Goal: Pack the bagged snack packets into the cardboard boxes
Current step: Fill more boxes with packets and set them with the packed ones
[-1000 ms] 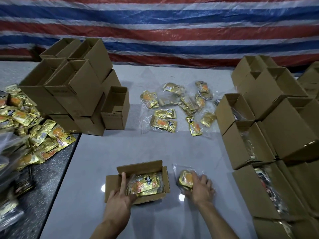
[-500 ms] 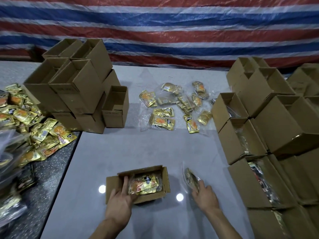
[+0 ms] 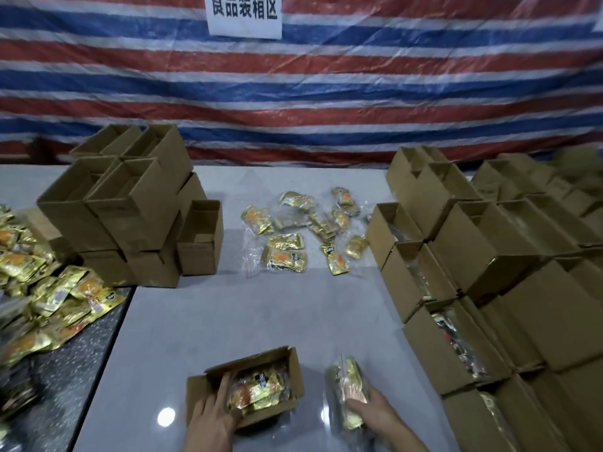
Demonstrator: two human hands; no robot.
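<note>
An open cardboard box (image 3: 293, 363) lies on the table near me with a clear bag of gold snack packets (image 3: 256, 388) inside it. My left hand (image 3: 213, 415) rests on the box's left side, fingers straight against the bag. To the right of the box, my right hand (image 3: 375, 415) grips a second bag of gold packets (image 3: 346, 386), lifted and tilted on its edge. More bagged gold packets (image 3: 287, 259) lie spread across the middle of the table.
Empty open boxes (image 3: 130, 207) are stacked at the left. Boxes with bags in them (image 3: 473, 272) are piled along the right edge. Loose gold packets (image 3: 49, 298) heap on the dark surface at the left. A striped tarp with a white sign (image 3: 244, 14) hangs behind.
My right hand has taken hold of the bag beside the box and tipped it up off the table. My left hand stays on the box. The camera has tilted upward.
</note>
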